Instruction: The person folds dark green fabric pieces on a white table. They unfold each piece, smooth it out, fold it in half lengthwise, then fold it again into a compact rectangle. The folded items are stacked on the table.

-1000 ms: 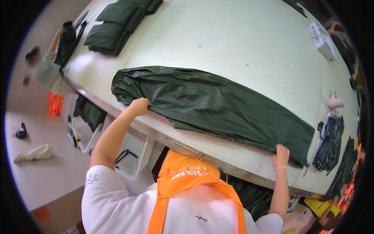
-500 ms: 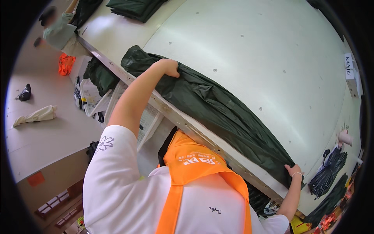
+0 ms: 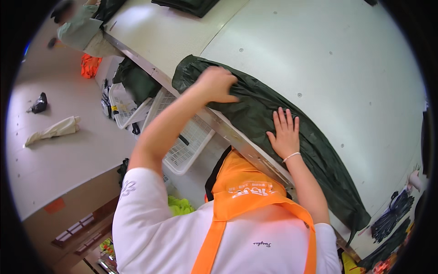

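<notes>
A long dark green folded length of glossy cloth (image 3: 319, 150) lies along the near edge of the pale table. My left hand (image 3: 218, 86) is over its left part, slightly blurred, with thumb and fingers apart and nothing between them. Flat on the middle of the cloth rests my right hand (image 3: 286, 134), fingers stretched out, a thin pale bracelet at its wrist. The cloth's right end hangs a little at the table edge, with no hand on it.
White plastic baskets (image 3: 187, 144) stand below the table's edge, one with dark green cloth (image 3: 136, 81). More folded green cloth (image 3: 194, 5) lies at the far side. A bundle of dark strips (image 3: 392, 217) lies at the right. A person (image 3: 80, 29) stands at far left.
My right hand has let go of the cloth's right end and moved left to lie flat on its middle. My left hand has loosened and opened. The view has shifted somewhat.
</notes>
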Available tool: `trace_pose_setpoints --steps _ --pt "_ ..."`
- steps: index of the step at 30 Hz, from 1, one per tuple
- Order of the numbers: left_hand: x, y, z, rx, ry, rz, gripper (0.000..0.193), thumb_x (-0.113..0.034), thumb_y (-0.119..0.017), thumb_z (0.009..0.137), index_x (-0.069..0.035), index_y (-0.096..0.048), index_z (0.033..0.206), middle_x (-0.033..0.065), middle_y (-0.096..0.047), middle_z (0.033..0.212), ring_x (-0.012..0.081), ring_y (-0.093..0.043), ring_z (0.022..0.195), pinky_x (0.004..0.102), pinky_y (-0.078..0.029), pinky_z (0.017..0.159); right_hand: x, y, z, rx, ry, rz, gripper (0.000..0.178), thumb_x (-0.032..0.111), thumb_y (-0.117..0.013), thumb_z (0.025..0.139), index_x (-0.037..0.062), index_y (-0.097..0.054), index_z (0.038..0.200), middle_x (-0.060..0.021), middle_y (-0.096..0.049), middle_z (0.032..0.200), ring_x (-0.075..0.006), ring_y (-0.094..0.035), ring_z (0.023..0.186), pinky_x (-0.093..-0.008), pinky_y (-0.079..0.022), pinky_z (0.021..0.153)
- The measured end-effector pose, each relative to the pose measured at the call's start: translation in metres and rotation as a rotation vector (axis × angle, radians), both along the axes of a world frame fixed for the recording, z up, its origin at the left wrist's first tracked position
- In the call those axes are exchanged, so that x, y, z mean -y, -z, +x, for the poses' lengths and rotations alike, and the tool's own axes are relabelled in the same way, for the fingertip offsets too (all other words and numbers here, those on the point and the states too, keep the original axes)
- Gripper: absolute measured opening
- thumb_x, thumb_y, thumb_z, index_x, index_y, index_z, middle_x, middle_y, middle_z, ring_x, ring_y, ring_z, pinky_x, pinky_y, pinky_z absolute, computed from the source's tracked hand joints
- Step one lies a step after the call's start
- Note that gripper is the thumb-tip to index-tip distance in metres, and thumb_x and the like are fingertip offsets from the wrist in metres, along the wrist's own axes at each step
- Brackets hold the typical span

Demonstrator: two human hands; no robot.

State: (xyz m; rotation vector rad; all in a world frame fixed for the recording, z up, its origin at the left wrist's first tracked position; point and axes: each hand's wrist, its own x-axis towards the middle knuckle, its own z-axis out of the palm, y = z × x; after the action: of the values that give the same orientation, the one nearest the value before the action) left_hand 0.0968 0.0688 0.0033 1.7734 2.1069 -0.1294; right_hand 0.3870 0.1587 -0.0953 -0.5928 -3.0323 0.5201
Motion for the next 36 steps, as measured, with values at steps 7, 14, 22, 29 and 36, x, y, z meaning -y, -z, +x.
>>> trace_pose_setpoints --steps 7,14,22,29,36 --pt "0.095 0.016 -0.112 0.419 -0.450 0.286 0.067 -0.018 -0.080 0.060 -0.003 -0.053 0.119 0.0124 -0.056 0.112 0.0235 -0.055 0.102 0.0322 -0.044 0.088 -0.003 0.001 -0.003 -0.009 -0.002 -0.008 0.070 0.039 -0.059 0.082 0.0144 -0.032 0.141 -0.0046 -0.027 0.148 -0.0266 -0.021 0.137 -0.0495 -0.013 0.111" --pt "0.074 0.087 -0.135 0.397 -1.063 0.414 0.040 -0.035 -0.075 0.073 0.004 -0.066 0.080 0.0092 -0.061 0.063 0.0162 -0.057 0.059 0.0304 -0.046 0.058 -0.003 -0.001 -0.007 0.027 -0.002 -0.017 0.068 0.039 -0.058 0.083 0.0145 -0.033 0.141 -0.0048 -0.027 0.148 -0.0258 -0.021 0.137 -0.0489 -0.013 0.112" --pt "0.036 0.071 -0.098 -0.223 -0.668 0.485 0.040 -0.027 -0.065 0.081 0.000 -0.059 0.110 0.0172 -0.064 0.100 0.0313 -0.059 0.090 0.0388 -0.046 0.080 -0.007 0.004 -0.007 -0.108 0.003 -0.096 0.063 0.040 -0.057 0.083 0.0130 -0.039 0.137 -0.0067 -0.033 0.145 -0.0267 -0.025 0.136 -0.0501 -0.016 0.111" --pt "-0.009 0.104 0.167 0.176 0.120 0.367 0.082 -0.044 -0.058 0.079 -0.002 -0.026 0.142 0.0149 -0.024 0.149 0.0299 -0.022 0.138 0.0507 -0.011 0.111 -0.021 0.013 0.018 -0.348 0.046 -0.269 0.051 0.026 -0.061 0.078 0.0035 -0.050 0.123 -0.0112 -0.044 0.135 -0.0255 -0.030 0.134 -0.0453 -0.022 0.111" --pt "-0.024 0.105 0.171 -0.027 0.177 0.318 0.082 -0.040 -0.055 0.082 0.001 -0.018 0.143 0.0169 -0.020 0.150 0.0317 -0.017 0.140 0.0494 -0.008 0.111 -0.045 -0.044 0.325 -0.183 0.833 0.167 0.057 0.007 -0.061 0.065 0.0022 -0.051 0.121 -0.0188 -0.046 0.130 -0.0371 -0.040 0.122 -0.0495 -0.030 0.103"
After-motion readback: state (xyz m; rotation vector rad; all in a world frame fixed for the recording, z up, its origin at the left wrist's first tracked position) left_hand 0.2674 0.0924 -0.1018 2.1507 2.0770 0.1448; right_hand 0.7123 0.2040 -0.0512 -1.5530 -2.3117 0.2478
